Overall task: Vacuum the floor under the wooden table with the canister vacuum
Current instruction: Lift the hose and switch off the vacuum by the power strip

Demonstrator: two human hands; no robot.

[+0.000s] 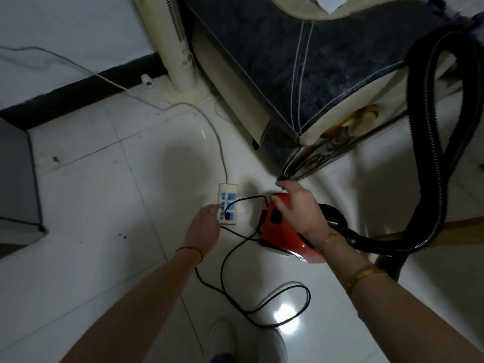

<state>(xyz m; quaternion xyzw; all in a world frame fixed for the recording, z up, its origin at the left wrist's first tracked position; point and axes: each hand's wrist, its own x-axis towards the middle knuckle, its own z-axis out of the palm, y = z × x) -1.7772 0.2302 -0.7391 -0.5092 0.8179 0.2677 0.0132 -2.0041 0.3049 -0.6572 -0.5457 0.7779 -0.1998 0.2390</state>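
White tiled floor, glossy. Red canister vacuum stands just right of the power strip. Right hand rests on the vacuum, fingers spread; left hand presses the strip's edge, grip unclear.

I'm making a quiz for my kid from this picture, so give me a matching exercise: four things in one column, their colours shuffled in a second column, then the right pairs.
Things:
1. canister vacuum
2. vacuum hose
3. power strip
4. bracelet

Colours:
A. gold
B. white with blue sockets
C. red
D. black

Pairs: 1-C, 2-D, 3-B, 4-A
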